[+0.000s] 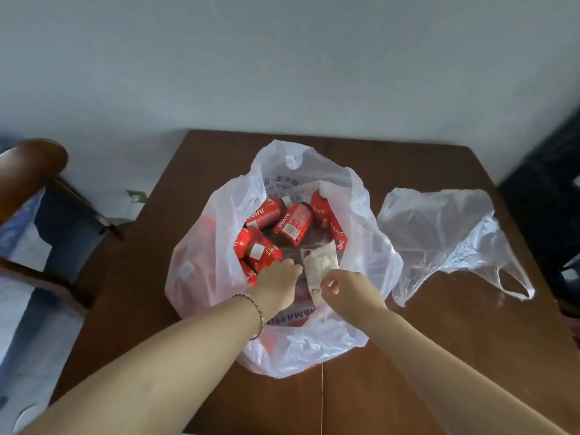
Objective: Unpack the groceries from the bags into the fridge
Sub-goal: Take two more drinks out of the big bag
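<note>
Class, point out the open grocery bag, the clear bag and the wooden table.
open grocery bag (201,246), head view, left wall.
clear bag (439,233), head view, crumpled middle.
wooden table (455,356), head view, bare right side.

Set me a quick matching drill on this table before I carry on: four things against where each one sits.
Things:
1. red juice bottles
2. clear bag
3. pale packet
4. chair

Places:
a. beside the left edge of the table
b. piled in the open white bag
c. crumpled on the table, right of the white bag
d. in the white bag, between the left hand and the right hand

Pairs: 1-b; 2-c; 3-d; 4-a
</note>
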Tool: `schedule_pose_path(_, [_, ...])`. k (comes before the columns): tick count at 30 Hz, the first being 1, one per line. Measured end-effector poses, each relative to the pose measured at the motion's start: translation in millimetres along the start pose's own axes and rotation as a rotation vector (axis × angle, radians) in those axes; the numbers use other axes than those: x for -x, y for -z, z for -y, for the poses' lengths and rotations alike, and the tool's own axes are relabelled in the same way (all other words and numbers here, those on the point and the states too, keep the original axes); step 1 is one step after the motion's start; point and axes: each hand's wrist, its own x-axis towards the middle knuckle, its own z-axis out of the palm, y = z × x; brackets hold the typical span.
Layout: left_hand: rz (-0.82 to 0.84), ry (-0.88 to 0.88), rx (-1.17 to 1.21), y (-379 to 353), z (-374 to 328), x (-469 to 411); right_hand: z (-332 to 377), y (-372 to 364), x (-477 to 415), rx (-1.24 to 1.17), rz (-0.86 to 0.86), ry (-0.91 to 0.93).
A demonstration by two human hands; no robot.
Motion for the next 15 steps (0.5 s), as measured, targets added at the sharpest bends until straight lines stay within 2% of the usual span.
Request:
schedule_pose_path(4, [0.096, -0.223, -0.467, -8, 16, -35, -2, -9, -32, -0.025, 0.028, -0.064])
schedule_pose_path(7, [0.135, -0.298, -0.622, -9, 19, -51, 3, -12, -61, -0.086, 0.05, -0.121])
schedule_pose_path(9, [0.116, -0.295, -0.529, -6, 21, -57, 13, -16, -88, -0.212, 0.047, -0.172])
schedule_pose_path(12, [-0.129, -0.253, -0.281, 15, 28, -56, 40, -21, -135, -0.353, -0.001, -0.266])
schedule_pose_path(15, [-0.281, -0.202, -0.092, 33, 40, -49, 65, -26, -179, -0.589, 0.021, -0.475])
